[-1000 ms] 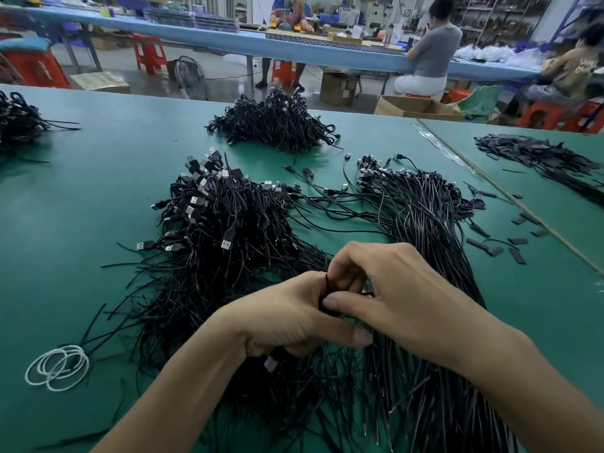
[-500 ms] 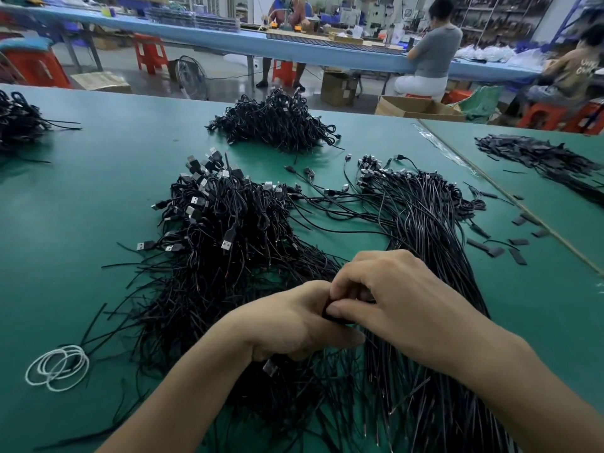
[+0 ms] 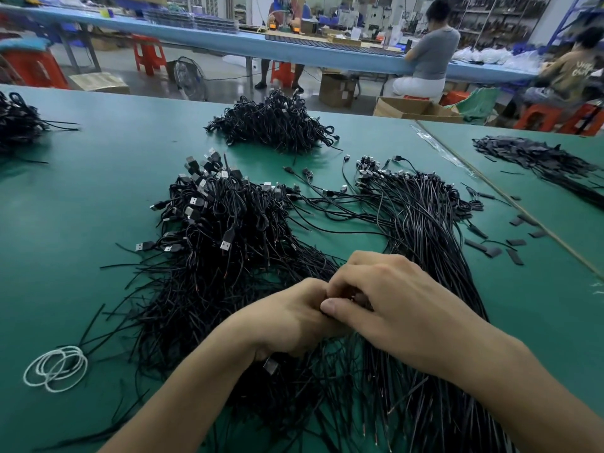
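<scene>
On the green table (image 3: 81, 223) lies a large heap of black USB cables (image 3: 225, 230), their plugs at the far end. A second bundle of long black cables (image 3: 421, 230) runs down the right side. My left hand (image 3: 291, 318) and my right hand (image 3: 389, 305) meet low in the middle, above the cables. Both have curled fingers that pinch a small bundle of black cables between them; most of that bundle is hidden by the fingers. A USB plug (image 3: 270, 366) hangs under my left wrist.
White string loops (image 3: 55, 367) lie at the near left. A coiled cable pile (image 3: 274, 124) sits at the back, another pile (image 3: 16, 125) at far left. Black strips (image 3: 542, 161) cover the right table. People sit at a blue bench (image 3: 327, 50) beyond.
Both hands have sunk slightly toward the cables and closed tighter together; my right thumb now lies across my left hand's fingers. The piles have not moved.
</scene>
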The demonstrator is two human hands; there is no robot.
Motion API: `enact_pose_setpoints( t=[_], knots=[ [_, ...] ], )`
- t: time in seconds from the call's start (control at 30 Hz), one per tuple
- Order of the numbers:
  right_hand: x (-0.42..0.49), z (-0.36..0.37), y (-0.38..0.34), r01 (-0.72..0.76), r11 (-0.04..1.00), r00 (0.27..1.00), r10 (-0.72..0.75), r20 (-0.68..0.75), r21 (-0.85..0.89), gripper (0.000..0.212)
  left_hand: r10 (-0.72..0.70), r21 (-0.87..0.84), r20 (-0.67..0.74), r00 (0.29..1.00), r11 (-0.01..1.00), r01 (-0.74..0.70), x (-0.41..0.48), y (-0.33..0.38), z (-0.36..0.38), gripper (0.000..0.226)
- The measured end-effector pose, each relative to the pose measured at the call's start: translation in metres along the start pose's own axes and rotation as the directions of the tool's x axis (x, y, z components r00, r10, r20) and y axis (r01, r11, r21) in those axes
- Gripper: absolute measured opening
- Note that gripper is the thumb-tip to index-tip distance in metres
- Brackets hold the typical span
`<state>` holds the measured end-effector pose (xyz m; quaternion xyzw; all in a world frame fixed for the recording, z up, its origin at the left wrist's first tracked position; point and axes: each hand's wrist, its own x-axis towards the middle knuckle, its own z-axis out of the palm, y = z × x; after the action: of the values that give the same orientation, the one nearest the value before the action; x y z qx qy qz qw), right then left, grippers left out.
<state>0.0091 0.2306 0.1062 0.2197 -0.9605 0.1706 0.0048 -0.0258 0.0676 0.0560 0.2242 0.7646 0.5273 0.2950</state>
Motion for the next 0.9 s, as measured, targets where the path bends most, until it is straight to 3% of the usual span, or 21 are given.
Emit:
enact_pose_setpoints(
  t=[0.3, 0.5, 0.67, 0.9],
  knots=[
    [-0.004, -0.007, 0.001, 0.101, 0.994, 0.992, -0.099, 0.072, -0.033, 0.031, -0.047, 0.073, 0.022, 0.999, 0.996, 0.045, 0.000, 0.007, 0.002, 0.041],
    [-0.002, -0.002, 0.007, 0.195, 0.979, 0.978, -0.199, 0.058, 0.058, 0.011, -0.053, 0.047, 0.041, 0.998, 0.998, 0.051, -0.004, 0.004, -0.001, 0.034],
    [0.000, 0.004, 0.011, 0.197, 0.973, 0.978, -0.204, 0.050, 0.117, 0.011, -0.027, 0.083, 0.069, 0.997, 0.996, 0.021, -0.003, 0.004, -0.003, 0.019],
    [-0.002, 0.005, 0.008, 0.245, 0.964, 0.969, -0.241, 0.044, -0.105, 0.011, -0.054, 0.074, 0.059, 0.997, 0.996, 0.050, -0.001, 0.002, 0.002, 0.025]
  ],
)
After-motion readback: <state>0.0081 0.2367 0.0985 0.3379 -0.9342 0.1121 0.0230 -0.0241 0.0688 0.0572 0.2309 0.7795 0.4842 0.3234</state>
